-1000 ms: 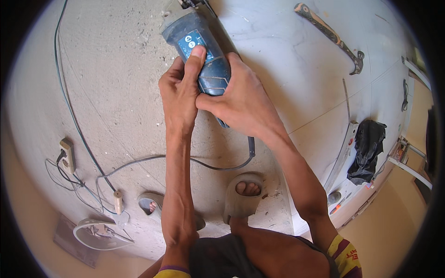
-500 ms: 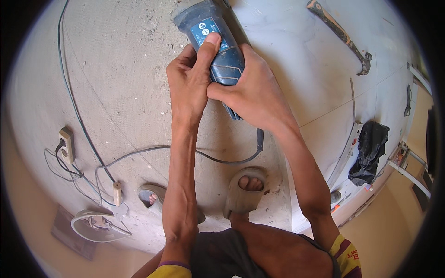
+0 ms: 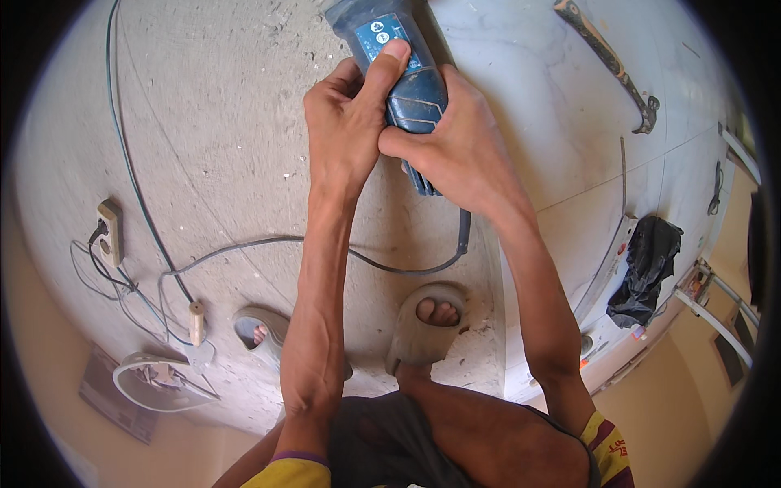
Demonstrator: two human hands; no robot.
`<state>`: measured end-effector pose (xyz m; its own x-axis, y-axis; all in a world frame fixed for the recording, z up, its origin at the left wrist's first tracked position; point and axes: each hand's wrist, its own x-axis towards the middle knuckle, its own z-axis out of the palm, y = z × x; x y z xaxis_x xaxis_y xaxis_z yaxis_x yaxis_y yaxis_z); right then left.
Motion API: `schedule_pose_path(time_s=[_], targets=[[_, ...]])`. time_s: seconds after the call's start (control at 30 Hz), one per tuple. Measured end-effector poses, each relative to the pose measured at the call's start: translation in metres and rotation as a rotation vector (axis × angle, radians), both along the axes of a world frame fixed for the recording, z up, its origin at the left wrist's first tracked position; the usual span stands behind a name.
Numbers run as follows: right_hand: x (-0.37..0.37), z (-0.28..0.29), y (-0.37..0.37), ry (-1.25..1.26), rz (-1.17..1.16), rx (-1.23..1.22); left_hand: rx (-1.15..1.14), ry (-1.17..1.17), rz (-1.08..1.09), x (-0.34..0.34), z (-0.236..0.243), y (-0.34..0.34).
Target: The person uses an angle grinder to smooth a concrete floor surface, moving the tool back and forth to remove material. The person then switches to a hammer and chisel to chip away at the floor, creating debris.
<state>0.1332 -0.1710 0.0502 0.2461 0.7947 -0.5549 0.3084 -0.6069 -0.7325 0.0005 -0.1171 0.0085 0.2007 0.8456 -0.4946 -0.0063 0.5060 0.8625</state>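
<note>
The tool [image 3: 416, 110] is blue, with a long, thick body and some dust on it. It is held two-handed, so its sides are partly hidden. It stands slanted: the wider, greyish end points to upper left and is cut by the view's top edge, the ribbed end to lower right. A blue label [image 3: 392, 26] faces up. Below the ribbed end, its dark cable [image 3: 464, 232] curves away leftward.

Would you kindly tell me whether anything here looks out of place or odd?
Loose cable lies tangled beside the socket block, and the cord of the blue power tool loops across the floor near the sandals: untidy, perhaps a trip hazard.
</note>
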Motion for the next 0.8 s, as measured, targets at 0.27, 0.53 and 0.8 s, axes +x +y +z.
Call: schedule_pose_path(time_s=[0.27,0.53,0.8], targets=[[0.000,-0.001,-0.003,-0.026,0.017,-0.006,0.022,0.010,-0.013,-0.001,0.000,-0.002],[-0.001,-0.002,-0.006,-0.004,0.012,-0.005,0.022,0.003,-0.001,-0.002,-0.002,-0.007],[-0.002,-0.003,-0.011,0.004,-0.003,-0.007,0.009,0.004,-0.014,-0.002,-0.002,-0.008]])
